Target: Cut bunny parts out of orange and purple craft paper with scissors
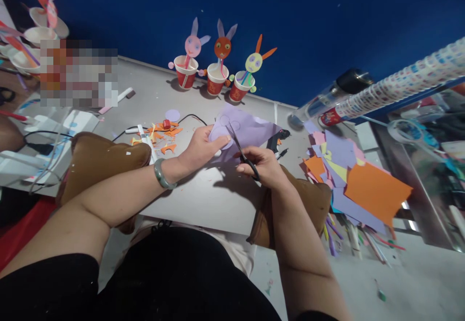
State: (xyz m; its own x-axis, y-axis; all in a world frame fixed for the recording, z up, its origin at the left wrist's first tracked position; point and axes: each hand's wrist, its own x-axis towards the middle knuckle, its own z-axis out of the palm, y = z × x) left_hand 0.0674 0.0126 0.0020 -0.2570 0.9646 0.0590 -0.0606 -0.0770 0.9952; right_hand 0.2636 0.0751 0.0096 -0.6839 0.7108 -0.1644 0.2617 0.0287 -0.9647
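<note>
A sheet of purple paper [259,129], with small circles drawn on it, is pinched at its left side by my left hand [201,147]. Part of its edge near my thumb is cut in a curve. My right hand [263,163] grips black-handled scissors [240,150], whose blades point up and left across the paper by the drawn circles. Left of my hands lie orange and yellow paper scraps [163,139] and a loose purple paper circle [172,115].
Three red paper cups [218,86] with rabbit-faced figures stand along the blue wall. On the right are coloured paper sheets [378,190] and a long stack of cups [403,81]. Brown cushions [105,163] lie under my arms. More cups [43,35] stand at far left.
</note>
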